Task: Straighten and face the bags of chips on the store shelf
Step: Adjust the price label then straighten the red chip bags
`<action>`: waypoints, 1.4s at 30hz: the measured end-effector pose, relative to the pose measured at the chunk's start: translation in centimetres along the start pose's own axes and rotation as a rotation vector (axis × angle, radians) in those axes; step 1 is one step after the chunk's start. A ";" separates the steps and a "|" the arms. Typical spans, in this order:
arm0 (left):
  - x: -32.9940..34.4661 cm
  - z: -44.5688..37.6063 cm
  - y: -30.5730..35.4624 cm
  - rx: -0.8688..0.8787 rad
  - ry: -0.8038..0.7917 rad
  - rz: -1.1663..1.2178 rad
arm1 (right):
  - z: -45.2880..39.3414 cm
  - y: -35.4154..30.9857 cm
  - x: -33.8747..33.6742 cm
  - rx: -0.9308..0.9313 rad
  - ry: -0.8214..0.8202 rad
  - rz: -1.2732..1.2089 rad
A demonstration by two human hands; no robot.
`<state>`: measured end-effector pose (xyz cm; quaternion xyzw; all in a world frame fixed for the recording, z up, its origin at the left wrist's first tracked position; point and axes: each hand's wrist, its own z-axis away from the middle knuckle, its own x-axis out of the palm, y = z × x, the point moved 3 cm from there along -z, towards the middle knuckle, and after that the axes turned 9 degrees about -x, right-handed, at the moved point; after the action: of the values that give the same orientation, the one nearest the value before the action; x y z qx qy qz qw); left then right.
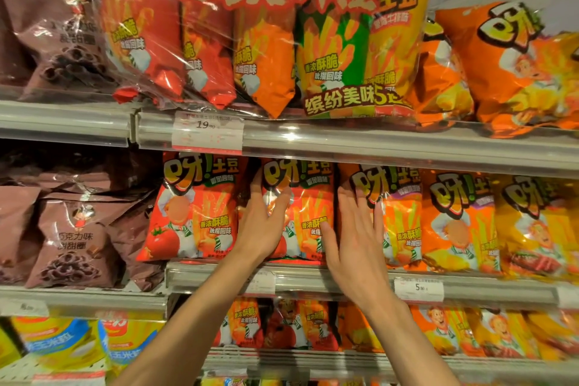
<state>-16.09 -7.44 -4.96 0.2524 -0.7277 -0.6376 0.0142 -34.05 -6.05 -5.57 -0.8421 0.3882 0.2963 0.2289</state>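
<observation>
Head view: taking the middle shelf rail (313, 276) as my landmark, the red tomato bag (191, 207) at its left end already stands upright and faces out. Right of it, my left hand (266, 222) lies flat with fingers spread on the second red bag (308, 216), gripping nothing. My right hand (357, 244), open too, presses the orange bag (398, 216) beside it. Bags further right look faced; I judge these two remain.
</observation>
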 end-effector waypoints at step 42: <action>-16.7 1.9 -4.5 0.228 0.161 -0.223 | -3.5 -15.7 5.1 0.320 -0.167 -0.544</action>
<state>-0.58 0.53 -4.47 0.3819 -0.7593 -0.5261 -0.0271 -17.89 -1.55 -4.09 -0.8410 0.1706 0.2275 0.4603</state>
